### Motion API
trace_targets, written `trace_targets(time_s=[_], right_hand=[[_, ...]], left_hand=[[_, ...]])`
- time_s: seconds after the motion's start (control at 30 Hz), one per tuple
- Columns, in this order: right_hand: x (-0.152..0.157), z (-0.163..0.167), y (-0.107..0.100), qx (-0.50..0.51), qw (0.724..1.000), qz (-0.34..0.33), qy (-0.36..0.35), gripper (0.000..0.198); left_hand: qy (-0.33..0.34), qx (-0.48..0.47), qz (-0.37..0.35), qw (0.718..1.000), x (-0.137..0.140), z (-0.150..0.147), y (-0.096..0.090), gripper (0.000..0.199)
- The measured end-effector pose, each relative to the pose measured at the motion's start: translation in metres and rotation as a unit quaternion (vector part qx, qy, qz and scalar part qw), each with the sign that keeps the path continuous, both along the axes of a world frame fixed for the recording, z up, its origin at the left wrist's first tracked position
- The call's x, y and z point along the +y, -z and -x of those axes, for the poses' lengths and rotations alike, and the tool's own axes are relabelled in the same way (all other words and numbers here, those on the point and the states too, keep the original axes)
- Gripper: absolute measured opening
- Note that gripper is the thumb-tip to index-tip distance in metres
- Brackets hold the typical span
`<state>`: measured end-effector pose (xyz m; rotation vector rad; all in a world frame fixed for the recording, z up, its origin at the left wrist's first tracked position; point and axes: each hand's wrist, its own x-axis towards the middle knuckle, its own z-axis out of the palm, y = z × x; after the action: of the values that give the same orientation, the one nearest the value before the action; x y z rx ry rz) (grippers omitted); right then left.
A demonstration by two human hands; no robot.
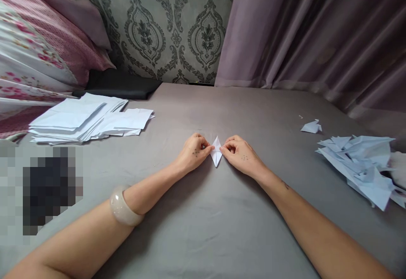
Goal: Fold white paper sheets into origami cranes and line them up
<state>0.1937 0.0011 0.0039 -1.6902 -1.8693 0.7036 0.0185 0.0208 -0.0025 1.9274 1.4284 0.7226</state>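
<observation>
A small white piece of folded paper [216, 154], shaped like a narrow diamond, is held upright between my two hands over the grey cloth [203, 228]. My left hand [194, 151] pinches its left side between thumb and fingers. On the opposite side, my right hand [241, 154] grips the right edge in the same way. A crease or fold line crosses the paper near the thumbs. The fingertips behind the paper are partly hidden.
Stacked white sheets [72, 116] lie at the left, before a black folded item [120, 85]. To the right are a small folded paper bird [312, 127] and a heap of folded white papers [361, 165]. Purple curtains [272, 29] and a patterned wall [174, 29] stand behind.
</observation>
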Motion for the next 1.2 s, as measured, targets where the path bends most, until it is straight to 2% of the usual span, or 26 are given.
trace_targets(time_s=[0.5, 0.6, 0.67, 0.73, 0.8, 0.97, 1.07, 1.2], right_hand=[[0.0, 0.0, 0.001, -0.024, 0.999, -0.021, -0.014, 0.021], [0.0, -0.001, 0.003, -0.037, 0.999, -0.028, -0.015, 0.019], [-0.001, -0.001, 0.005, -0.045, 0.998, -0.038, -0.012, 0.014], [-0.002, -0.002, 0.006, -0.047, 0.997, -0.055, -0.019, 0.008], [-0.004, -0.002, 0.007, -0.049, 0.995, -0.076, -0.042, 0.007], [-0.015, -0.003, 0.005, -0.1, 0.982, -0.116, -0.107, 0.022], [-0.021, -0.004, 0.001, -0.168, 0.967, -0.141, -0.127, 0.026], [-0.027, -0.006, -0.003, -0.246, 0.944, -0.166, -0.145, 0.028]], left_hand=[[0.008, 0.002, -0.022, 1.0, 0.003, 0.001, 0.005, 0.013], [0.009, 0.014, -0.043, 0.999, 0.002, 0.001, 0.004, 0.01], [0.033, 0.021, -0.069, 0.997, 0.002, 0.001, 0.005, 0.006], [0.075, 0.034, -0.113, 0.99, 0.002, 0.001, 0.006, 0.004], [0.122, 0.06, -0.159, 0.978, 0.001, 0.002, 0.007, 0.015], [0.22, 0.178, -0.22, 0.933, -0.006, 0.009, 0.002, 0.035], [0.245, 0.24, -0.238, 0.909, -0.01, 0.013, 0.0, 0.04], [0.234, 0.261, -0.22, 0.91, -0.013, 0.014, -0.002, 0.037]])
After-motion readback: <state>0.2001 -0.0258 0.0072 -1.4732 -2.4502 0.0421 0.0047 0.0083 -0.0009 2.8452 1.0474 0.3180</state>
